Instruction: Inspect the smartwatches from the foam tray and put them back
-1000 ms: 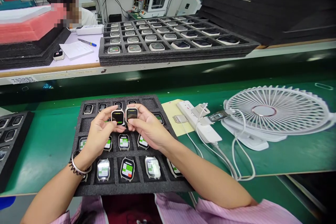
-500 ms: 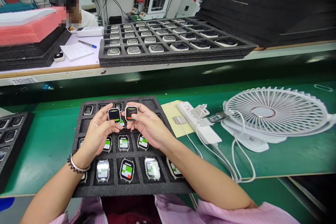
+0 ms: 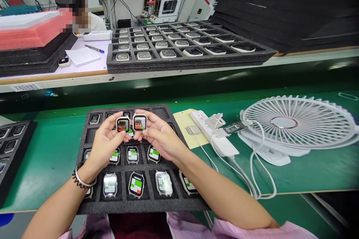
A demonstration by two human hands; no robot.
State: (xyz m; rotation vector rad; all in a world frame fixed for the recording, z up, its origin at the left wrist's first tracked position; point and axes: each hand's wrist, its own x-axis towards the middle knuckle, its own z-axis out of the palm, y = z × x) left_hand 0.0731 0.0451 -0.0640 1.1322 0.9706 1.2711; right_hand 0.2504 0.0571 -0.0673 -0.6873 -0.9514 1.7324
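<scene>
My left hand (image 3: pixel 105 143) pinches a small square smartwatch body (image 3: pixel 123 124) with a lit screen. My right hand (image 3: pixel 159 137) pinches a second watch body (image 3: pixel 140 122) right beside it. Both screens face me and show a camera picture. The two hands hover over a black foam tray (image 3: pixel 92 134) on the green bench. Several watch bodies with green and white screens lie in its near pockets, such as one in the front row (image 3: pixel 136 184). A bangle sits on my left wrist.
A white power strip (image 3: pixel 213 134) with plugs and cables lies right of the tray, then a white fan (image 3: pixel 298 123) lying flat. Another foam tray (image 3: pixel 12 145) sits at the left. On the shelf behind is a larger tray of watches (image 3: pixel 179 50). Another person sits far left.
Both hands stayed over the tray and drew the two watches side by side. Their screens changed from dark with coloured bars to a camera picture.
</scene>
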